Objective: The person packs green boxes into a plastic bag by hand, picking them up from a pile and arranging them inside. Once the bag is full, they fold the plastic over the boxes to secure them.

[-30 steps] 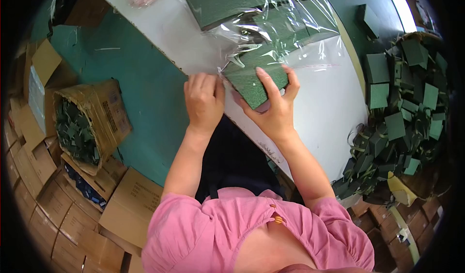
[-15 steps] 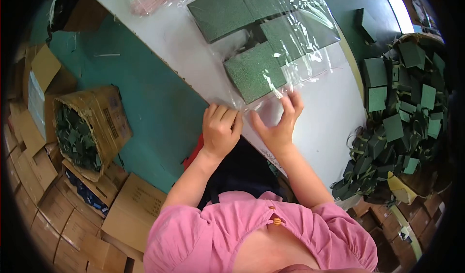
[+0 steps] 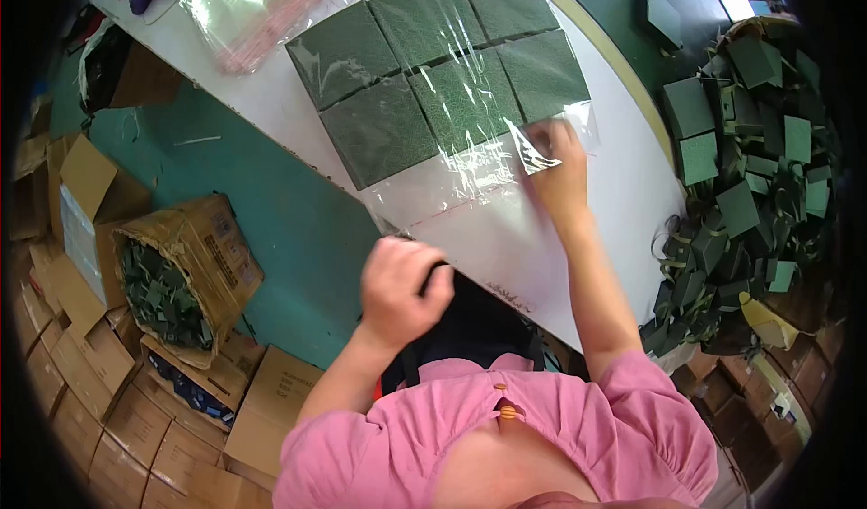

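A clear plastic bag (image 3: 483,179) lies on the white table, with several square dark green boxes (image 3: 384,134) inside in two rows. The boxes fit closely together, and the bag's loose flap hangs toward me. At the flap's right side, my right hand (image 3: 560,175) has its fingers bent around a shiny fold of plastic, near the lower right box. Just off the table's front edge, below the bag's left corner, my left hand (image 3: 402,292) is blurred. Its fingers are curled, the thumb stands apart from them, and no object shows in it.
A stack of clear bags with pink edges (image 3: 262,21) lies at the table's upper left. Many green boxes (image 3: 741,211) are heaped at the right, and one more box (image 3: 659,17) lies apart. A carton of green pieces (image 3: 203,265) stands on the left floor among cardboard boxes (image 3: 275,401).
The green boxes now sit in two even rows, the gap between them closed. My left hand has come off the bag toward me; my right hand has moved up and right along the flap.
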{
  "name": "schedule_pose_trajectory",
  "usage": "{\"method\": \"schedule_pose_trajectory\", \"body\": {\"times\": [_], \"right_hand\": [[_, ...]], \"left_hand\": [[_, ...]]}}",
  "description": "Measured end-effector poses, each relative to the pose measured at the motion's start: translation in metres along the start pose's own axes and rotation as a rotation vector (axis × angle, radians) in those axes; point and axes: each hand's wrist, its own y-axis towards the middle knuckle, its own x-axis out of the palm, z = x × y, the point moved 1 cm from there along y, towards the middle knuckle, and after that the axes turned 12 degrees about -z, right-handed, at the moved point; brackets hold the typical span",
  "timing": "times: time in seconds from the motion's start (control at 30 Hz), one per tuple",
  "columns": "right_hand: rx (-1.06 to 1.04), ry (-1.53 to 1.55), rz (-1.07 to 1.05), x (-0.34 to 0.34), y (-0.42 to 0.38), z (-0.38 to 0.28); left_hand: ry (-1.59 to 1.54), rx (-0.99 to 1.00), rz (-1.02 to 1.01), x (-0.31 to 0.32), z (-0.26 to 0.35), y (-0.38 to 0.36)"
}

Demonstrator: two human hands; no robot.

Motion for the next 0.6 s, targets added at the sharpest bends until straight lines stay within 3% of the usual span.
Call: {"method": "schedule_pose_trajectory", "body": {"times": [0.13,0.2,0.27,0.37,0.43,0.5,0.6], "right_hand": [[-0.041,-0.232,-0.033,0.006,0.023,0.007],[-0.082,-0.27,-0.066,0.004,0.017,0.009],[-0.125,-0.259,-0.122,0.001,0.011,0.003],[-0.437,-0.234,-0.239,-0.011,-0.006,0.005],[-0.481,-0.206,-0.403,-0.027,-0.018,0.011],[-0.492,-0.216,-0.545,-0.035,-0.027,0.02],[-0.413,-0.191,-0.264,-0.032,-0.017,0.019]], "left_hand": [[-0.017,0.106,-0.247,0.049,-0.018,0.071],[-0.178,-0.04,-0.167,0.055,-0.05,0.1],[-0.112,-0.002,-0.16,0.048,-0.058,0.108],[-0.023,0.003,-0.15,0.052,-0.056,0.106],[0.098,0.094,-0.114,0.057,-0.055,0.106],[0.023,0.101,-0.241,0.058,-0.046,0.102],[-0.072,0.156,-0.296,0.074,-0.047,0.108]]}}
